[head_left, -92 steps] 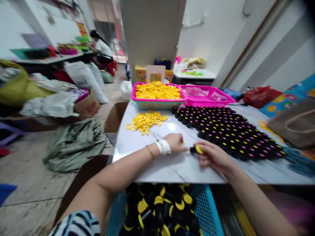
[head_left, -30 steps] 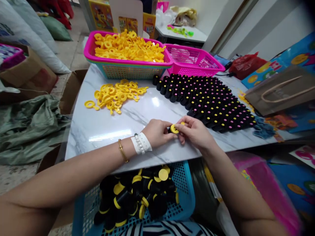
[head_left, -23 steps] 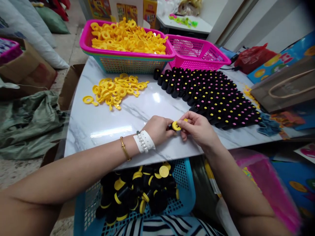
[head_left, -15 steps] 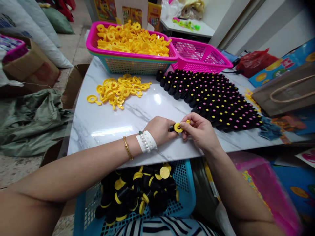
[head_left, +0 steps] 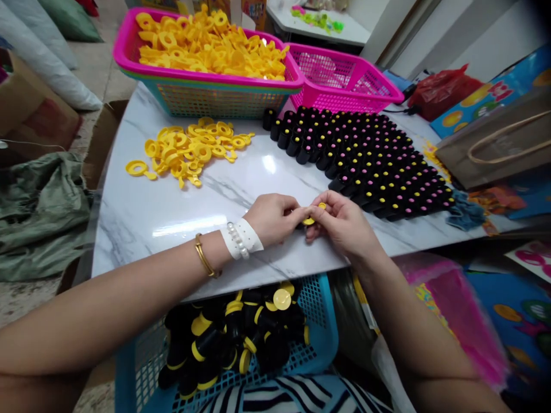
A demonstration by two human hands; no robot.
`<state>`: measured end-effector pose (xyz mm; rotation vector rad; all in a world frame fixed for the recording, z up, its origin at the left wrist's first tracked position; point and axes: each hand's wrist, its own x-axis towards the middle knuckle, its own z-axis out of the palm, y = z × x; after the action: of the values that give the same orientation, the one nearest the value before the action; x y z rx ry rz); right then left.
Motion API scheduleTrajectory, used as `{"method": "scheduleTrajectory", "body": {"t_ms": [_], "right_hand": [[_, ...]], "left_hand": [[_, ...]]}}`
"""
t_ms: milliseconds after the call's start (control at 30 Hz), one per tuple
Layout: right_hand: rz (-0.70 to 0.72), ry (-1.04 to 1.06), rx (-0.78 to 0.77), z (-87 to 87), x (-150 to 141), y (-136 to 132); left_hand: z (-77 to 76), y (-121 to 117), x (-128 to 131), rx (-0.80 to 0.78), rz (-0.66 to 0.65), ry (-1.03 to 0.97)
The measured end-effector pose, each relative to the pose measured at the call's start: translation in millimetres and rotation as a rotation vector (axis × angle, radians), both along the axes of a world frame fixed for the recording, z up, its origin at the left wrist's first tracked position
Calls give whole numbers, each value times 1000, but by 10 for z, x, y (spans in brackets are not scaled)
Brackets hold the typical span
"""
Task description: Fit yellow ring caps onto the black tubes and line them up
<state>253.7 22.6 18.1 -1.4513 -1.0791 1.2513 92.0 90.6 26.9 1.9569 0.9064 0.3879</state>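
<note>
Black cylinders (head_left: 355, 155) already ranked on bench (head_left: 241, 178), right; loose yellow rings (head_left: 176, 150) remain, left. Left hand (head_left: 273, 219): fingers clenched on black piece (head_left: 300, 227), mostly hidden; right hand (head_left: 350, 226): fingers pinching yellow ring (head_left: 309, 221).

Head cam, sole view | from wearer's head, above near edge of wht tbl (head_left: 224, 198) | faces fwd + down | L hand (head_left: 273, 218) & R hand (head_left: 344, 223) close, approx ctr | striped lap (head_left: 293, 396) + blue bskt (head_left: 330, 327) nearest, btm | side tbl (head_left: 286, 18) far, top edge
</note>
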Motion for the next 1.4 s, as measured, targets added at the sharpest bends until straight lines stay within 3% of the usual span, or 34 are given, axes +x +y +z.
{"method": "scheduleTrajectory", "body": {"t_ms": [167,300,400,467,567,700,900,1067,1200,1300,1400], "right_hand": [[-13,-29,58,-23,-32,-29],[-20,-25,66,-47,-38,-77],[-66,69,91,-88,9,-94],[-97,182,79,-90,51,-88],[-50,276,-17,-57,139,-43],[148,329,-163,-15,337,-3],[214,328,-208,-17,518,-50],[393,149,-243,94,349,85],[421,-33,-216,193,218,84],[387,-144,-178,212,184,-16],[417,-86,-226,185,176,-79]], "left_hand": [[-40,6,26,-204,-57,18],[-112,-121,-43,35,14,-67],[-170,-177,-46,281,-26,-105],[-185,-185,-39,359,-70,-97],[-178,-162,-37,368,-115,-83],[-149,-133,-46,338,-151,-74],[-147,-157,-62,391,-180,-30],[-153,-261,-25,355,-164,45],[-112,-303,9,333,-66,109],[-72,-198,-20,146,-185,65],[-52,-70,-66,-47,-343,23]]}}
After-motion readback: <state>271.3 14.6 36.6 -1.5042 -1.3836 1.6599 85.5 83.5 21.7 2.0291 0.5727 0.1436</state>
